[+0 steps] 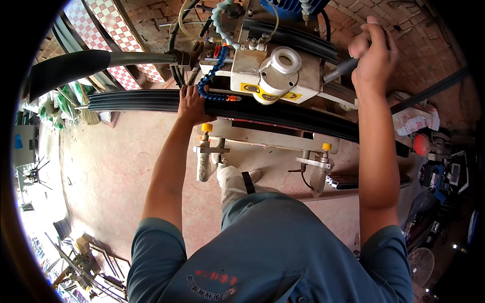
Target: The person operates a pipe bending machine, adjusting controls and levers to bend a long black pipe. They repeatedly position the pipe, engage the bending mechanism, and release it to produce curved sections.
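Observation:
A long black ribbed profile (136, 101) lies across the front of a white machine (313, 76). My left hand (192, 105) grips this profile left of the machine head, fingers curled over its far edge. Next to that hand, a blue segmented coolant hose (214, 68) with an orange nozzle (233, 98) bends down to the profile. At the upper right my right hand (375, 58) is wrapped round the black grip of a lever (347, 67) on the machine's right side. A round white collar (286, 60) tops the head; the tool beneath it is hidden.
Two yellow-capped clamps (206, 129) (327, 147) stand on the machine's near side. A long lever with a black sleeve (70, 68) juts out to the left. Checkered boards (108, 38) lie at the upper left. A white bag (417, 118) and assorted equipment (444, 166) crowd the right.

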The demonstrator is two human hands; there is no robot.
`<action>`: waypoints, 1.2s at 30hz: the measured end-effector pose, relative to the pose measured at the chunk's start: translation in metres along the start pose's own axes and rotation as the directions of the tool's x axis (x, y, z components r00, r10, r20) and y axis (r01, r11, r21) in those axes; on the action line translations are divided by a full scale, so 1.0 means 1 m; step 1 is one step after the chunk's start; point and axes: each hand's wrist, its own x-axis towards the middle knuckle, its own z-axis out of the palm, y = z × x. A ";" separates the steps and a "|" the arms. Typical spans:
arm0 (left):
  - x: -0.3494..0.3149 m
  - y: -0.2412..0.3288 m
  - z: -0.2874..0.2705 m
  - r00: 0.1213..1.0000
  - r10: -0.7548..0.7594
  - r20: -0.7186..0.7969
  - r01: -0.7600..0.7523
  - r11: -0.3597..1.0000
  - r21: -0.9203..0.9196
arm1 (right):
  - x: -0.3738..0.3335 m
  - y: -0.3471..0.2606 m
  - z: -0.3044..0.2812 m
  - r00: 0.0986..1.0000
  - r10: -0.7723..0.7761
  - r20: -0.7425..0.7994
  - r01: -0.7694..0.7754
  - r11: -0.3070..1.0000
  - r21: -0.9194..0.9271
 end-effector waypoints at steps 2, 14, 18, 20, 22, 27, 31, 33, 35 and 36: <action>0.000 0.001 -0.005 1.000 -0.002 0.023 0.002 1.000 0.009 | 0.001 0.001 -0.001 1.000 -0.004 0.002 0.004 1.000 0.002; 0.000 0.000 -0.003 0.998 -0.009 0.057 0.010 1.000 -0.023 | -0.003 -0.006 0.008 0.999 0.023 0.028 -0.023 1.000 -0.011; 0.001 -0.001 -0.007 0.994 -0.022 0.107 0.024 0.999 -0.021 | -0.005 -0.008 0.010 0.999 0.037 0.025 -0.037 0.999 -0.013; 0.003 0.001 -0.011 0.991 -0.024 0.132 0.027 0.999 -0.027 | -0.004 -0.007 0.007 0.999 0.032 0.035 -0.032 0.999 -0.009; 0.004 0.002 -0.011 0.990 -0.025 0.138 0.028 0.999 -0.018 | -0.003 -0.006 0.006 0.999 0.030 0.044 -0.030 1.000 -0.008; 0.002 0.001 -0.008 0.992 -0.029 0.126 0.028 1.000 0.006 | -0.003 -0.007 0.007 0.998 0.039 0.058 -0.038 0.999 -0.005; 0.003 0.001 -0.010 0.992 -0.022 0.127 0.021 1.000 0.013 | -0.004 -0.007 0.006 0.997 0.020 0.069 -0.020 1.000 -0.013; 0.001 -0.002 -0.004 0.997 -0.009 0.080 0.007 1.000 0.019 | -0.004 -0.008 0.006 0.997 0.018 0.073 -0.017 1.000 -0.011; 0.003 0.000 -0.009 0.991 -0.019 0.130 0.017 1.000 0.017 | -0.004 -0.007 0.006 0.998 0.020 0.065 -0.020 1.000 -0.009; 0.004 0.002 -0.011 0.988 -0.023 0.155 0.021 1.000 0.016 | -0.004 -0.007 0.006 0.998 0.021 0.060 -0.021 1.000 -0.008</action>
